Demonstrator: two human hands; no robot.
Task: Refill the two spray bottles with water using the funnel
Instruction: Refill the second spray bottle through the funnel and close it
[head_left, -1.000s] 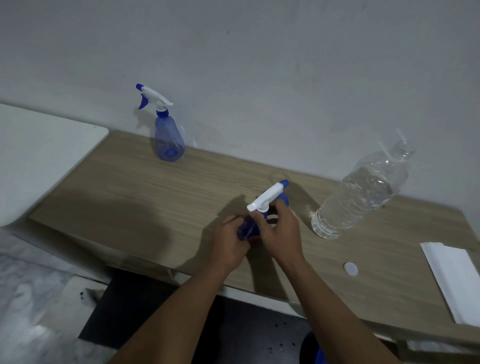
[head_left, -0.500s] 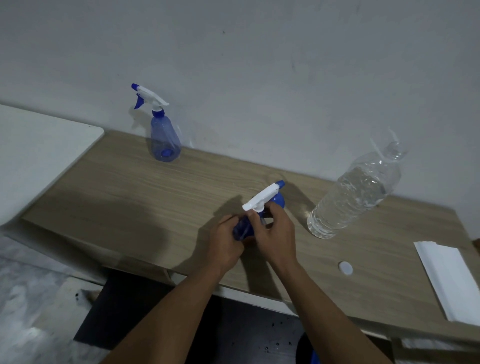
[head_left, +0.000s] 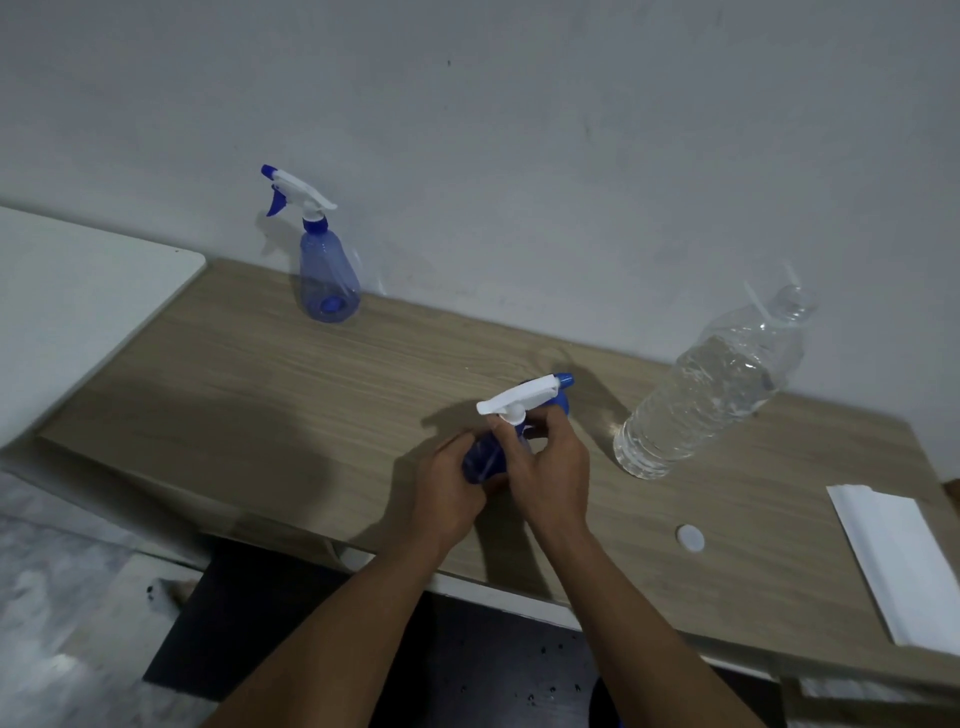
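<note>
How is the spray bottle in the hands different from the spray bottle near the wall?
The held spray bottle is gripped by the left hand and right hand; the far spray bottle stands alone by the wall. The held one's nozzle points right, the far one's left. Both have blue bodies and white trigger heads.

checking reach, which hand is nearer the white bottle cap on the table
Right. The right hand is up and left of the white cap; the left hand lies farther left, beyond the held spray bottle.
</note>
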